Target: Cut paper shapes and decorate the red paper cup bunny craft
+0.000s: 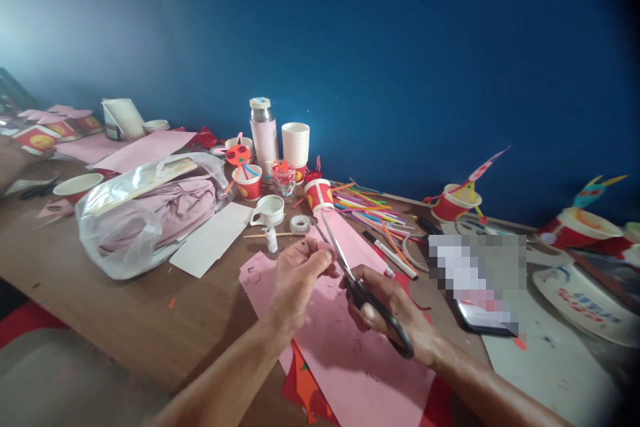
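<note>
My right hand (395, 317) grips black-handled scissors (360, 283), blades apart and pointing up and away toward the left. My left hand (297, 277) is pinched closed just left of the blades, holding a small pink piece (327, 255) at its fingertips against the blades. Both hands hover over a pink paper sheet (345, 347) lying on the wooden table (125, 307), with red and orange paper (300, 387) under it.
A clear plastic bag (145, 210) with pink cloth lies left. Behind stand a thermos (263, 137), stacked white cups (295, 143), red paper cups, a white mug (270, 210), a tape roll (300, 223) and coloured straws (370, 210). A phone (483, 317) and paper plate (585, 297) lie right. Another person's hand (10, 160) shows far left.
</note>
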Demonstrator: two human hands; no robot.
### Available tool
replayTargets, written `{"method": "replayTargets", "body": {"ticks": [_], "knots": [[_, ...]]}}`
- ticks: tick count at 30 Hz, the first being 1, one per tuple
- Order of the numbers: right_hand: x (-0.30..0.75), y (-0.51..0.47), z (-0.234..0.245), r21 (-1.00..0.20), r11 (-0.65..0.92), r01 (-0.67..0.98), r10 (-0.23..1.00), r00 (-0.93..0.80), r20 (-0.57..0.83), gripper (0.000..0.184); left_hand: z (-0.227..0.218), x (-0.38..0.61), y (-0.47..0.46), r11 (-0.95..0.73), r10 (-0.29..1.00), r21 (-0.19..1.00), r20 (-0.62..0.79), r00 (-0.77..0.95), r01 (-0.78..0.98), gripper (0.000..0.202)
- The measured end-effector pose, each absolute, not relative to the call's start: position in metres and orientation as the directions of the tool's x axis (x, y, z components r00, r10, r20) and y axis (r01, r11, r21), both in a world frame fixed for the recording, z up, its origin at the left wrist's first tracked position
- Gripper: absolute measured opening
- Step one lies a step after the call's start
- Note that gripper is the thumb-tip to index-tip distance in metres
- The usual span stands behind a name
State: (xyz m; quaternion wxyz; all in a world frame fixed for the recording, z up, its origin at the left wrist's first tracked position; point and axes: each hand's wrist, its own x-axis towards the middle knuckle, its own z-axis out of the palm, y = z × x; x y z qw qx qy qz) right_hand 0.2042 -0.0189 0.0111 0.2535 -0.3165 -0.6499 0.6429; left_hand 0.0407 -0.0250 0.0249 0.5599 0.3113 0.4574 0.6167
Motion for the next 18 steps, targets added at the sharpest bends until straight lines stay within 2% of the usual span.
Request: {"method": "replayTargets", "body": {"ticks": [6, 18], "knots": [[0.205, -0.0162, 0.013, -0.996, 0.035, 0.082, 0.691, -0.722, -0.035, 0.045, 0.0258, 0.0414, -0.0262, 0.052, 0.978, 0.901, -0.134, -0.161, -0.431, 0.01], [0.203, -0.0174, 0.0154, -0.996, -0.018, 0.092, 0.728, -0.681, -0.075, 0.048, 0.0257, 0.0408, -0.0268, 0.058, 0.978, 0.899, -0.137, -0.155, -0.433, 0.009]]}}
